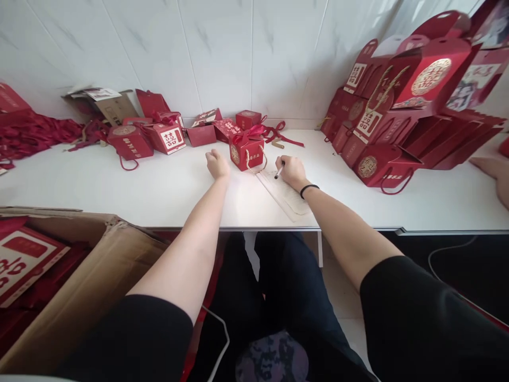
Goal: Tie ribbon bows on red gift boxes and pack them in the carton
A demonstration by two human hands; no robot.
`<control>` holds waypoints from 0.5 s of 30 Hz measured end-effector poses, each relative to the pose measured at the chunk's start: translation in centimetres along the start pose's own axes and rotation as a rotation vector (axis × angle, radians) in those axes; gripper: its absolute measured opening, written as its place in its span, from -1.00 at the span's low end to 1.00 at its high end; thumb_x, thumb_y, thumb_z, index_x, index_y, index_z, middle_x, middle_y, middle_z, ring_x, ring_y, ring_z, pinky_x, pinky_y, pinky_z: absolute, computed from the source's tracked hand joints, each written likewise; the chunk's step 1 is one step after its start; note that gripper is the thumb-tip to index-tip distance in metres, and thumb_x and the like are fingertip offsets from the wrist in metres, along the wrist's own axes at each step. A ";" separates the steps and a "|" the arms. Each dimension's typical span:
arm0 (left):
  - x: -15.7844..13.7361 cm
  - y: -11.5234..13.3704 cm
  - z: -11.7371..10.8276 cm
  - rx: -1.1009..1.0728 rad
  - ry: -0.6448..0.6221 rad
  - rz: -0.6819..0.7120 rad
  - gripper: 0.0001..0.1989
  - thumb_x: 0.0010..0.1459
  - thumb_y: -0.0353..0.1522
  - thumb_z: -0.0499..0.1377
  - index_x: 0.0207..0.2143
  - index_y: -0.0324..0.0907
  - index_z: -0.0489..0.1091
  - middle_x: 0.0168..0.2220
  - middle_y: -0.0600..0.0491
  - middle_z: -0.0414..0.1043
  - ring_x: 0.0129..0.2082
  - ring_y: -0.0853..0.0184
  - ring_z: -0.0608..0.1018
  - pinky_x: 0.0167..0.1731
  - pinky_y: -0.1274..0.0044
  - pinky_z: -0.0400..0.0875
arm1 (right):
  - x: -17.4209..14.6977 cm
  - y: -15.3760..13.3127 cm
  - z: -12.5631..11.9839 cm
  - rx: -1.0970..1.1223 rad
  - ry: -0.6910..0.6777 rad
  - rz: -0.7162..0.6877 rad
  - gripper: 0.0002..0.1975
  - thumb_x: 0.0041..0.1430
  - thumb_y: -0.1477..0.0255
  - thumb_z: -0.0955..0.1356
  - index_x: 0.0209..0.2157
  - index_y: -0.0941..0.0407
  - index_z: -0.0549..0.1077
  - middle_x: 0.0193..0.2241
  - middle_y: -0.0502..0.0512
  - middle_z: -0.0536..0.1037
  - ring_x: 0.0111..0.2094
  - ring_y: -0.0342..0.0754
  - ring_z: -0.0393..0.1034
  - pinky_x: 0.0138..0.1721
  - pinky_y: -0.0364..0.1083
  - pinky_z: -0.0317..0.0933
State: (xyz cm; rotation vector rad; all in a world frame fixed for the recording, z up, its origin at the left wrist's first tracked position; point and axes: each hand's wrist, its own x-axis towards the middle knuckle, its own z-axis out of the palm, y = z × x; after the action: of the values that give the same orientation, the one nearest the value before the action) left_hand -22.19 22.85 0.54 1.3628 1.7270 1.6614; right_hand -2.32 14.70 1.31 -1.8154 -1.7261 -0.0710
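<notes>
My right hand is closed around a pen, its tip pointing down over a sheet of paper with faint writing. That sheet lies flat on the white table. Left of the paper, my left hand rests on the tabletop with its fingers curled in; whether anything is inside them is hidden. Between and just beyond my hands stands a small red gift box with a ribbon bow on top and a twisted gold cord handle. Neither hand touches the box.
Red gift boxes are piled high at the right. More boxes and loose ribbon lie along the tiled wall. A cardboard carton of red boxes stands at lower left. Another person's arm shows at the right edge.
</notes>
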 end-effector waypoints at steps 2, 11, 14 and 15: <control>-0.5 0.6 -0.4 0.040 0.001 -0.056 -0.62 0.28 -0.25 -0.17 -0.22 -0.25 0.36 -0.21 -0.15 0.46 -0.10 0.12 0.48 -0.11 0.38 0.32 | 0.0 -0.2 0.0 -0.051 -0.043 0.010 -0.72 0.23 0.48 0.17 -0.50 0.17 0.39 -0.54 0.12 0.43 -0.46 -0.03 0.29 -0.46 -0.15 -0.01; -1.5 2.1 -1.7 0.163 0.024 -0.191 -0.59 0.28 -0.21 -0.12 -0.28 -0.26 0.44 -0.26 -0.13 0.49 -0.15 0.17 0.50 -0.10 0.35 0.33 | -0.1 -1.3 -1.0 -0.268 -0.260 -0.083 -0.76 0.19 0.53 0.19 -0.29 0.13 0.48 -0.38 0.16 0.51 -0.34 0.03 0.39 -0.42 -0.15 0.06; -1.3 2.2 -1.8 0.192 0.022 -0.172 -0.69 0.24 -0.19 0.02 -0.19 -0.24 0.39 -0.19 -0.04 0.45 -0.19 0.30 0.50 -0.12 0.35 0.36 | 0.0 -1.7 -1.1 -0.327 -0.342 -0.172 -0.82 0.20 0.52 0.24 -0.30 0.14 0.48 -0.40 0.14 0.50 -0.34 0.01 0.39 -0.37 -0.14 0.13; -1.3 2.2 -1.9 0.200 0.019 -0.153 -0.70 0.23 -0.20 0.05 -0.17 -0.23 0.37 -0.17 -0.03 0.43 -0.19 0.32 0.49 -0.13 0.36 0.38 | 0.0 -1.9 -1.1 -0.346 -0.368 -0.207 -0.84 0.22 0.50 0.25 -0.30 0.16 0.47 -0.40 0.13 0.50 -0.34 -0.01 0.39 -0.34 -0.13 0.16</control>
State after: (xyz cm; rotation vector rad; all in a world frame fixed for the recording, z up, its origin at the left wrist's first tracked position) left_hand -22.32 20.41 2.53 1.2650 1.9996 1.4566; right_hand -3.65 14.12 2.96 -1.9778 -2.2754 -0.1351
